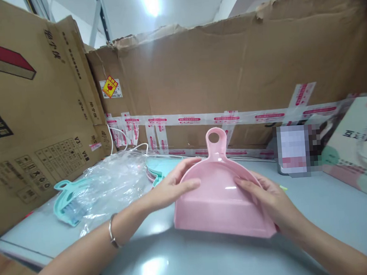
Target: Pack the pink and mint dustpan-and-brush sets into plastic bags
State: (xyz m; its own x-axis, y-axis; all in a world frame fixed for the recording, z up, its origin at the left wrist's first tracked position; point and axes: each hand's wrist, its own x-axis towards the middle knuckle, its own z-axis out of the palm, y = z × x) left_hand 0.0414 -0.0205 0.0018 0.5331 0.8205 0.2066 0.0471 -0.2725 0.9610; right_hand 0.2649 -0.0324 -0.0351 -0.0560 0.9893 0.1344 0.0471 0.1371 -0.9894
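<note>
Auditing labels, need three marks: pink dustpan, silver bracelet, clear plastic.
Pink dustpan [217,191]: head view, middle of the pan.
Silver bracelet [111,232]: head view, on the band.
Clear plastic [115,180]: head view, middle of the crumpled film.

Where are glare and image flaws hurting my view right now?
Head view: the ceiling light is blown out; head view: glare whitens a near patch of the table, with only a small highlight on the pink dustpan; head view: glints break up the clear plastic; head view: pixelation masks a patch at right, and the top right corner is dark.
</note>
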